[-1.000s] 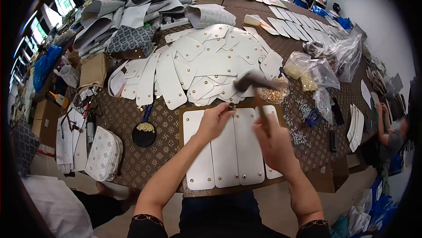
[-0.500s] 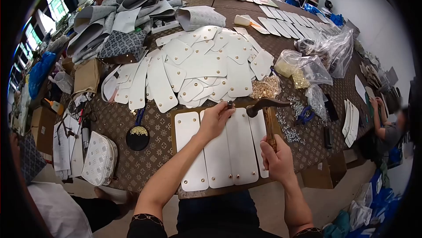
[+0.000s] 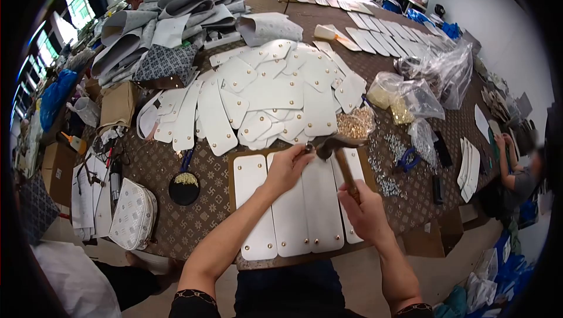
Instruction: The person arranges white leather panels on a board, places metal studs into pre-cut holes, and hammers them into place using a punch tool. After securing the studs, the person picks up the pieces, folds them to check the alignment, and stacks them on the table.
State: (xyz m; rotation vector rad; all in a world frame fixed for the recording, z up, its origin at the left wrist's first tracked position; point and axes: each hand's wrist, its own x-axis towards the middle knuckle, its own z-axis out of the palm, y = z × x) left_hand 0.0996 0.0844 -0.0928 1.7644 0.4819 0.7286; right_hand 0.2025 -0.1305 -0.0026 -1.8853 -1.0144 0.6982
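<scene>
1. Near the far edge of a brown board [image 3: 366, 168], the left hand [image 3: 285, 169] has its grip pinched together on a short metal punch [image 3: 309, 147], whose end shows above the fingertips.
2. To the right of it, the right hand [image 3: 368, 215] has its grip wrapped firmly around the wooden handle of a hammer [image 3: 346, 168]. The dark hammer head is just beside the punch; I cannot tell whether the two touch.
3. Beneath both hands, long white panels [image 3: 324, 212] lie side by side on the board, gold rivets at their near corners.
4. Beyond the board, a heap of white riveted panels [image 3: 270, 92] spreads over the brown patterned counter [image 3: 205, 233].
5. Right of the board lie scattered silvery pieces [image 3: 384, 168].
6. Left of it, a round black dish [image 3: 185, 195] holds small gold pieces, near a pale patterned pouch [image 3: 135, 212].
</scene>
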